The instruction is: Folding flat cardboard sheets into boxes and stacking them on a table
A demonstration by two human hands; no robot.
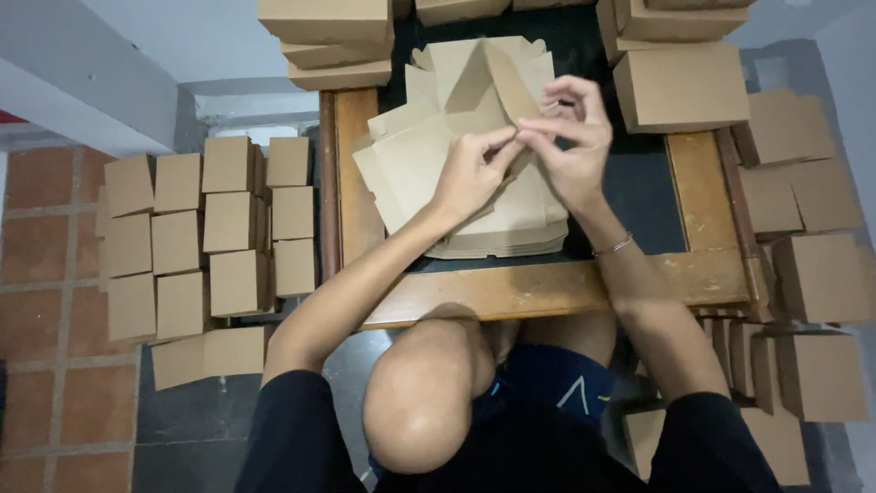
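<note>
A flat brown cardboard box blank [456, 100] is lifted off a stack of similar blanks [511, 233] on a dark-topped wooden table [538, 288]. My left hand [470, 173] pinches one of its flaps from the left. My right hand [570, 137] pinches the same fold from the right, fingertips almost meeting those of the left. One panel of the blank stands up, partly folded.
Several folded brown boxes stand in rows on the floor at the left [205, 237]. More boxes are piled at the table's far edge [333, 36], on its right corner [680, 87] and on the floor at the right [808, 274]. My knees sit under the table's front rail.
</note>
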